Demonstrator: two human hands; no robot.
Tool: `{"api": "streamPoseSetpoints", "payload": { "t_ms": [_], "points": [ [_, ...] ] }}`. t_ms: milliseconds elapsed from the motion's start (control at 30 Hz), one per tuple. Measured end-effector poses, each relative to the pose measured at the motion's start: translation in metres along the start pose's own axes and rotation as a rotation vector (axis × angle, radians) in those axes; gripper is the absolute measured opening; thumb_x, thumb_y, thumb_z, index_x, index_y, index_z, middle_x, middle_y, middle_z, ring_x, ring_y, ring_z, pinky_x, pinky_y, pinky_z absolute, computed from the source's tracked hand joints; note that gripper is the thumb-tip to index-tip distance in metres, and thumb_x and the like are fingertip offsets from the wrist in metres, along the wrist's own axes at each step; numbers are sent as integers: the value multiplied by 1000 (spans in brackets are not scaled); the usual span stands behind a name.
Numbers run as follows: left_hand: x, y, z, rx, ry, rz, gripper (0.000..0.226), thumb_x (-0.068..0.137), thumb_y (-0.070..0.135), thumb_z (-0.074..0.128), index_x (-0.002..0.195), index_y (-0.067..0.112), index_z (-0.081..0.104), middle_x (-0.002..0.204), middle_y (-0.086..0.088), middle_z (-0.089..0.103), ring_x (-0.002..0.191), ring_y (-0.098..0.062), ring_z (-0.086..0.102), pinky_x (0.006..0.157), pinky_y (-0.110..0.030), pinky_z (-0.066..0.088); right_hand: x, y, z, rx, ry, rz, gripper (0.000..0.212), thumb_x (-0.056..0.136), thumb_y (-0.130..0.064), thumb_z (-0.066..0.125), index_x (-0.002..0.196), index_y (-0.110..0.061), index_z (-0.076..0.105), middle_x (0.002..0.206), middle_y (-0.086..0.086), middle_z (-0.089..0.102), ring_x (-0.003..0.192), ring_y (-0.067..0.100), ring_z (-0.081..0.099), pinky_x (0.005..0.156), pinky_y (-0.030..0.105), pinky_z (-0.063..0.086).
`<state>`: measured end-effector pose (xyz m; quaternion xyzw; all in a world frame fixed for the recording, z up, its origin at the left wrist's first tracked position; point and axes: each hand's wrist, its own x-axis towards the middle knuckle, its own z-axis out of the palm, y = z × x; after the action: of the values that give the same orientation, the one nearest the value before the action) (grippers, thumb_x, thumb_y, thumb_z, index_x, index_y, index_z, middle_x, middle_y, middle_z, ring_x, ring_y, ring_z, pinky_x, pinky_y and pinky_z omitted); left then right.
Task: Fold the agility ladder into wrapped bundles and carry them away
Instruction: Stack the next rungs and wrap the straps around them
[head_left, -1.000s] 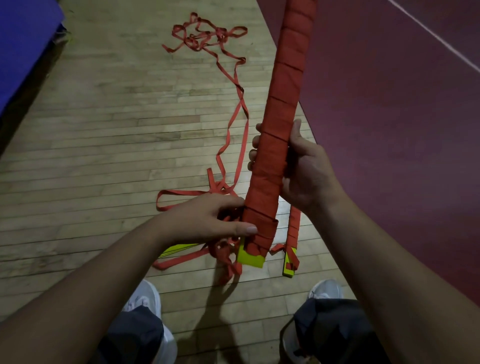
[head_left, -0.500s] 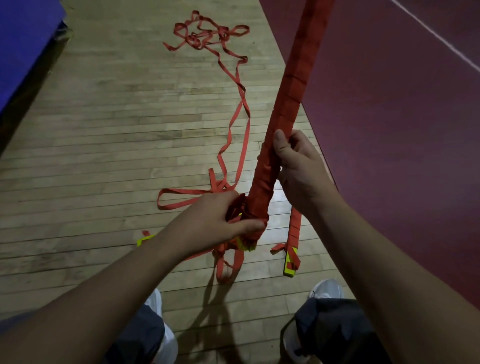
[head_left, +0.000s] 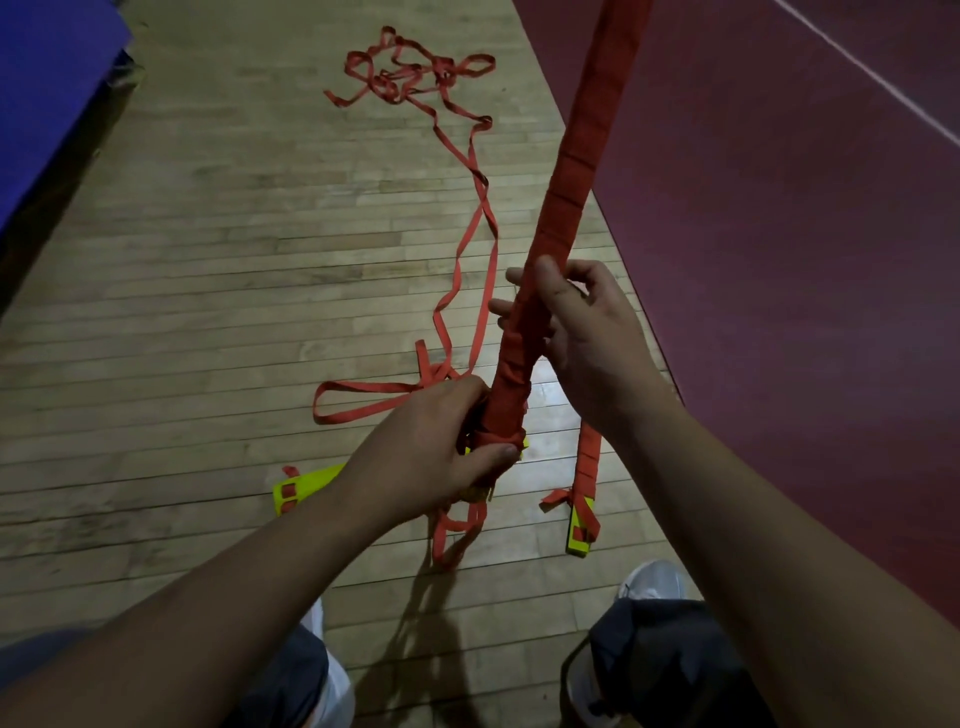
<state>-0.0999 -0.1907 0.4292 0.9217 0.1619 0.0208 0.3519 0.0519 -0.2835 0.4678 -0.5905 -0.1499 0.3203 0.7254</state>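
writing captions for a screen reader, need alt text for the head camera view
Seen from above, a left hand grips the bottom of a long bundle wrapped in red strap and the right hand holds it higher up. Loose red strap trails away over the wooden floor; a yellow rung and a second wrapped bundle lie near the feet.

Red-orange wrapped bundle (head_left: 576, 171), banded crosswise, above the right hand (head_left: 587, 343); yellow rung (head_left: 304, 488) beside the left hand (head_left: 436, 452); pale wood planks (head_left: 208, 270) left, maroon court (head_left: 779, 312) with white line (head_left: 857, 65) right.
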Motion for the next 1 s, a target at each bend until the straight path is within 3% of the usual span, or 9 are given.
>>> {"api": "streamPoseSetpoints", "payload": {
  "t_ms": [100, 167, 233, 367, 500, 633, 767, 867, 1000],
  "points": [
    [4, -6, -10, -138, -57, -7, 39, 88, 42, 73, 121, 25, 64, 108, 8, 69, 98, -7, 64, 86, -35, 56, 1, -7, -5, 178, -28, 39, 47, 99, -32, 57, 129, 3, 48, 116, 23, 68, 100, 36, 68, 75, 41, 59],
    [6, -9, -16, -198, -100, 0, 40, 90, 26, 75, 129, 24, 64, 115, 10, 70, 104, 0, 63, 88, -20, 53, 2, -7, -9, 230, -80, 33, 42, 101, -17, 56, 135, 7, 49, 119, 30, 62, 107, 38, 63, 93, 53, 55],
    [7, -12, -17, -185, -135, 7, 40, 90, 22, 75, 129, 26, 64, 115, 13, 70, 105, 2, 63, 85, -14, 49, 2, -6, -12, 226, -143, 20, 38, 99, -8, 55, 134, 7, 51, 123, 30, 58, 111, 41, 59, 105, 58, 47],
    [8, -16, -19, -53, -169, 16, 40, 90, 29, 74, 129, 29, 62, 109, 19, 67, 100, 3, 61, 82, -20, 46, -1, -9, -15, 165, -171, -9, 28, 95, -4, 57, 123, -6, 57, 121, 22, 64, 108, 38, 66, 104, 54, 50],
    [10, -13, -26, -48, -165, -55, 60, 86, 36, 78, 142, 29, 56, 131, 9, 65, 117, -9, 61, 100, -35, 51, -1, -9, -17, 40, -161, -65, 21, 100, -2, 54, 119, -10, 58, 117, 18, 65, 99, 36, 71, 93, 50, 58],
    [11, -13, -26, -33, -259, -81, 67, 86, 44, 75, 147, 31, 49, 137, 16, 56, 122, -5, 55, 107, -33, 47, -2, -10, -17, -10, -136, -64, 22, 99, -3, 55, 121, -7, 55, 121, 24, 63, 96, 32, 72, 87, 43, 61],
    [8, -17, -23, -123, -318, -79, 71, 80, 61, 70, 143, 37, 50, 133, 19, 61, 118, -2, 60, 103, -38, 52, -3, -6, -14, -93, -125, -63, 27, 99, -4, 58, 125, 0, 52, 118, 23, 64, 96, 31, 73, 89, 60, 55],
    [7, -18, -22, -195, -350, -81, 62, 86, 49, 72, 142, 37, 50, 129, 21, 63, 116, -1, 62, 103, -38, 53, -4, -6, -12, -44, -139, -52, 25, 99, -2, 57, 123, -2, 51, 121, 25, 64, 100, 35, 73, 84, 52, 60],
    [9, -22, -25, -272, -376, -108, 48, 86, 23, 76, 128, 33, 56, 104, 16, 68, 98, -13, 69, 92, -44, 58, -6, -8, -11, 3, -169, -47, 24, 99, 1, 55, 122, -3, 50, 111, 19, 66, 92, 31, 75, 79, 39, 62]
  ]
}}
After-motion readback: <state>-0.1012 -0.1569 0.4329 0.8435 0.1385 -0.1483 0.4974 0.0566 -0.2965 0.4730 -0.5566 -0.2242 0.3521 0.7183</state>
